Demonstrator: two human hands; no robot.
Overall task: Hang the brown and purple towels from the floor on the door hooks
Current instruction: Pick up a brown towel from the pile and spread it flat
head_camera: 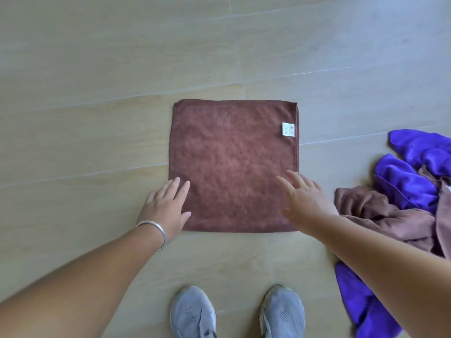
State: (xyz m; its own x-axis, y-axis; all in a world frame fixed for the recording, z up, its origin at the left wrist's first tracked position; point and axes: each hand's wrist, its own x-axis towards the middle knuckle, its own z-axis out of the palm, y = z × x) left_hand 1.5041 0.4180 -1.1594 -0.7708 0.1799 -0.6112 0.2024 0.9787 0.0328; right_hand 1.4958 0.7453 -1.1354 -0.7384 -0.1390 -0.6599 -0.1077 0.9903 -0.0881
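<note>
Brown towel lies flat; left hand, right hand, grip loose, fingers straight.

The purple towel is cut off by the right edge.

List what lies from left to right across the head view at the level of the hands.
Left hand with a silver bracelet → flat brown towel → right hand over its right edge → crumpled brown towel → purple towel.
</note>
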